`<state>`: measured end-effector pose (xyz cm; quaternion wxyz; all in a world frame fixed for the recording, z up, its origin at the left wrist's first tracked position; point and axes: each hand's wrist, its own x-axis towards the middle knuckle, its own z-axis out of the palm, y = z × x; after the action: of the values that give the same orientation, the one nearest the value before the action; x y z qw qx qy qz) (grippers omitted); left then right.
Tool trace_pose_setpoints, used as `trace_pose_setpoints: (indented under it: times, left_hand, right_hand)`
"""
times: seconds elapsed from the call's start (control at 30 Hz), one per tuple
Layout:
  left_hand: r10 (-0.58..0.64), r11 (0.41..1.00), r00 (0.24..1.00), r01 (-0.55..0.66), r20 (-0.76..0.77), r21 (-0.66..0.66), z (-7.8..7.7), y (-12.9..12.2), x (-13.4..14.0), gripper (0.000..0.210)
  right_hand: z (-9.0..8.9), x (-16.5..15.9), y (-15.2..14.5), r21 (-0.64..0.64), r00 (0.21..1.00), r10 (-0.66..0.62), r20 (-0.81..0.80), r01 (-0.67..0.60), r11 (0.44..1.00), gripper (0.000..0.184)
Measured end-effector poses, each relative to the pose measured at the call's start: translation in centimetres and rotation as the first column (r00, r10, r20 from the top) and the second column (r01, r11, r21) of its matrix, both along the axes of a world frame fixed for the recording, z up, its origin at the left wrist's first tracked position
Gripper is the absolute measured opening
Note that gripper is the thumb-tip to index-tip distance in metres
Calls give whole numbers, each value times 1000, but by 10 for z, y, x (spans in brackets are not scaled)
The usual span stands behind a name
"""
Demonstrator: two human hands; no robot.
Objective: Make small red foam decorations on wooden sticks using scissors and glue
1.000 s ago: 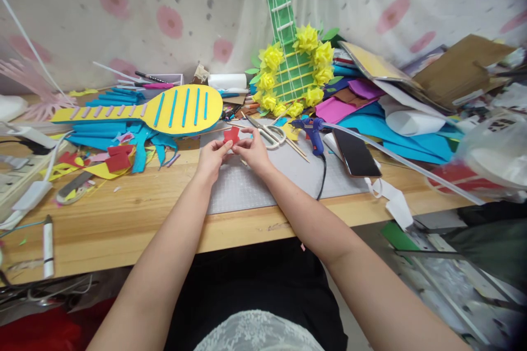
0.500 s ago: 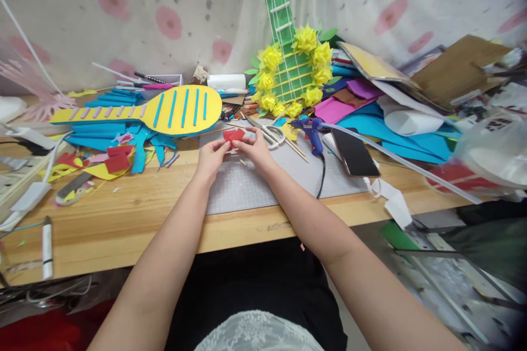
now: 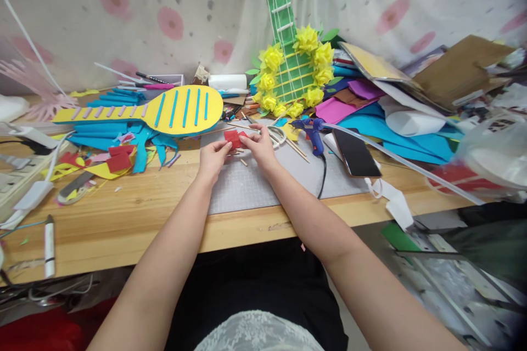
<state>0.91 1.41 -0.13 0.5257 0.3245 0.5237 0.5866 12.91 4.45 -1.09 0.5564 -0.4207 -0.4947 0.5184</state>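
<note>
Between my two hands, just above the grey cutting mat [image 3: 242,192], is a small piece of red paper [image 3: 234,138]. My left hand [image 3: 214,160] pinches its left side between thumb and fingertips. On the other side, the thumb and fingers of my right hand [image 3: 259,148] close on the paper's right part, covering some of it. Just beyond my right hand lie scissors [image 3: 278,135] with pale handles, partly hidden, and thin wooden sticks [image 3: 297,149]. A blue glue gun [image 3: 313,136] rests farther right on the mat.
A yellow paper guitar shape [image 3: 185,109] with blue strips lies back left over blue paper scraps. Behind stands a green guitar [image 3: 293,74] ringed with yellow paper flowers. A black phone [image 3: 356,152] and piled coloured paper [image 3: 395,131] are on the right. A white marker [image 3: 49,247] lies front left.
The red paper has been turned a little between my fingers and shows a different shape. My right fingers have shifted slightly along it. The other things stay in place.
</note>
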Motion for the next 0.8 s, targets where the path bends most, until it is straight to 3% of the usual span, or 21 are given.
trace_pose_setpoints:
  times: [0.07,0.13,0.2,0.3,0.33,0.4,0.53,0.67,0.73,0.8]
  left_hand:
    - [17,1000,1000,-17,18,5,0,1,-1,13]
    - [45,999,998,-45,40,4,0,1,-2,13]
    - [72,997,996,-72,58,-5,0,1,-2,12]
    - [92,996,993,-91,80,-17,2,1,-2,13]
    - [94,995,992,-93,85,-22,3,1,-3,14]
    - [94,995,991,-92,93,-29,4,0,-3,15]
    - [90,995,990,-86,112,-43,6,0,-5,17]
    - [112,993,980,-106,162,-44,6,1,-8,15]
    - [117,993,974,-111,194,-41,6,1,-9,12]
    - [130,991,963,-124,236,-42,6,2,-10,8]
  right_hand:
    - [7,11,4,-13,981,-11,192,14,1000,40]
    - [18,28,8,24,862,-89,499,89,996,29]
    - [29,46,11,118,594,-190,782,159,980,23]
    - [39,62,17,128,188,-150,971,127,984,26]
    - [40,64,19,98,95,-109,990,111,989,28]
    - [39,61,23,35,-20,-33,999,93,995,31]
    - [34,50,28,36,-93,-32,995,45,998,31]
    - [47,51,25,35,-114,-33,993,11,999,28]
    - [58,57,20,-27,-85,28,996,13,1000,27]
    - [66,65,13,-93,-3,93,996,-18,995,25]
